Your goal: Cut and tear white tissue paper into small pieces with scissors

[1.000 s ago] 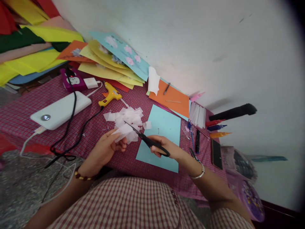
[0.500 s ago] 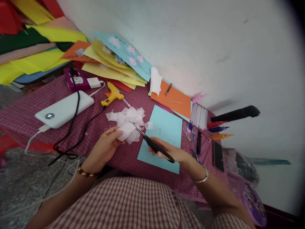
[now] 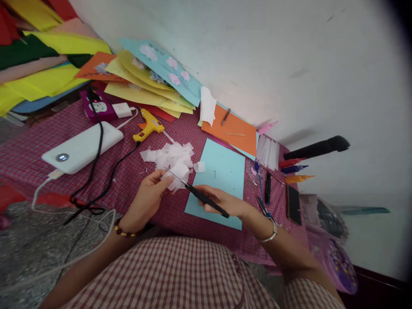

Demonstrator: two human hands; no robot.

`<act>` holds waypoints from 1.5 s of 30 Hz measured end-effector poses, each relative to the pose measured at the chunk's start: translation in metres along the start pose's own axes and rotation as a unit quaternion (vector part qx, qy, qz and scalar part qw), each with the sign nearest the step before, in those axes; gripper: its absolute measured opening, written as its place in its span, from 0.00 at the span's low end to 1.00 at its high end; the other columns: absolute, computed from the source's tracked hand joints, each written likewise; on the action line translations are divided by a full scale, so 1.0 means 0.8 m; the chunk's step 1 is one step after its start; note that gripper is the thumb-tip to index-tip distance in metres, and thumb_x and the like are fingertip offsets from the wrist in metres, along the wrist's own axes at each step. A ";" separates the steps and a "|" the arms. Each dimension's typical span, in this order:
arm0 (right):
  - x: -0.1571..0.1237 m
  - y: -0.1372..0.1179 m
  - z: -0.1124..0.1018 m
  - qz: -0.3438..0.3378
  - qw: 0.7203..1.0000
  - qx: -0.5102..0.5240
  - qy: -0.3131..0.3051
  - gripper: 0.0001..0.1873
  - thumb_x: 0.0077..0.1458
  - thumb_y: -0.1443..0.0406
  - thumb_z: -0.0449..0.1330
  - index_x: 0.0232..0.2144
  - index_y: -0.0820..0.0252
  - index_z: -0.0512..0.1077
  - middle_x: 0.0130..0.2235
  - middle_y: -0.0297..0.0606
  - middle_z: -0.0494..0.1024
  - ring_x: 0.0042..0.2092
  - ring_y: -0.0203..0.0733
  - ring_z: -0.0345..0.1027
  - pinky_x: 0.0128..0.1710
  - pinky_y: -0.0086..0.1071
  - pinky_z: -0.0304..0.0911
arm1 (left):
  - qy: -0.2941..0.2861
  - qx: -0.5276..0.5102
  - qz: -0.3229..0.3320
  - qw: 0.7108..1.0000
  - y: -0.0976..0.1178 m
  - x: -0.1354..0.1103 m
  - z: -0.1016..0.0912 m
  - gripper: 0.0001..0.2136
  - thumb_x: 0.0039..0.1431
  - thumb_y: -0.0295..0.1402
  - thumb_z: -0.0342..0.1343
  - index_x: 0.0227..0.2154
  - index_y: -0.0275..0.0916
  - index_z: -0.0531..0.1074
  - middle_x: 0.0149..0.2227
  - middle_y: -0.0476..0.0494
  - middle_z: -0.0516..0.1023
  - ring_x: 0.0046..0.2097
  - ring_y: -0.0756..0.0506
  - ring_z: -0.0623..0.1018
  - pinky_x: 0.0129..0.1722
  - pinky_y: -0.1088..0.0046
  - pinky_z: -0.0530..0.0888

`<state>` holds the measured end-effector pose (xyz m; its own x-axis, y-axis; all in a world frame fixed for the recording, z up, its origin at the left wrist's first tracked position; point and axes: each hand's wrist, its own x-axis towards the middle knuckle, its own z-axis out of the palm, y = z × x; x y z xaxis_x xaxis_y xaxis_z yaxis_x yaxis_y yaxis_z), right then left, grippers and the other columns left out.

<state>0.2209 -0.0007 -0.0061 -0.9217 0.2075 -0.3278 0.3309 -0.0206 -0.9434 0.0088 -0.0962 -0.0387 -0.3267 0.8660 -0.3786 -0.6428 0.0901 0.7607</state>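
My left hand (image 3: 149, 193) pinches a small piece of pale pink tissue paper (image 3: 180, 171) between thumb and fingers. Wrapped round the handles of black scissors (image 3: 206, 198) is my right hand (image 3: 222, 201). The blades point up and left and lie at the tissue paper by my left fingertips; whether they are closed on it I cannot make out. Just behind, a loose heap of pale tissue squares (image 3: 169, 154) rests on the checked cloth. Beneath my right hand lies a light blue sheet (image 3: 222, 165), with a few tiny dark specks on it.
A yellow glue gun (image 3: 148, 125), a white power bank (image 3: 82, 148) and a purple box (image 3: 96, 107) stand left, with cables trailing between. Decorated coloured sheets (image 3: 154, 81) lean against the wall. An orange sheet (image 3: 230, 133), a black marker (image 3: 268, 189) and a phone (image 3: 293, 206) lie right.
The scissors have moved slightly left and down, their blades now nearer my left fingertips. My left hand has shifted a little right and turned the tissue paper. The view has shifted slightly.
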 end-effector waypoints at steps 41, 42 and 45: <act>-0.066 0.024 0.017 -0.150 0.981 0.122 0.021 0.42 0.56 0.41 0.55 0.59 0.67 0.62 0.36 0.38 0.68 0.31 0.34 0.61 0.32 0.30 0.59 | -0.230 0.176 -0.011 0.957 0.021 0.013 0.052 0.13 0.46 0.33 0.67 0.37 0.38 0.78 0.27 0.49 0.76 0.23 0.53 0.70 0.21 0.81 0.64; -0.070 0.026 0.018 -0.157 0.979 0.129 0.021 0.42 0.55 0.40 0.55 0.59 0.67 0.61 0.36 0.38 0.67 0.31 0.34 0.61 0.31 0.30 0.59 | -0.229 0.184 -0.007 0.956 0.020 0.018 0.059 0.09 0.46 0.34 0.67 0.32 0.37 0.78 0.25 0.48 0.75 0.23 0.53 0.69 0.21 0.80 0.65; -0.086 0.030 0.011 -0.172 0.974 0.121 0.087 0.41 0.56 0.40 0.54 0.58 0.66 0.62 0.36 0.38 0.68 0.31 0.34 0.60 0.31 0.30 0.59 | -0.185 0.163 0.002 0.969 0.018 0.041 0.072 0.08 0.45 0.34 0.67 0.26 0.36 0.77 0.19 0.52 0.69 0.19 0.55 0.64 0.17 0.81 0.61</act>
<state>0.2906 -0.0240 -0.0063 -0.9141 0.4055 0.0039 -0.0688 -0.1454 -0.9870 0.0289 -0.0379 -0.0099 -0.0185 0.9785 -0.2055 -0.3692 0.1843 0.9109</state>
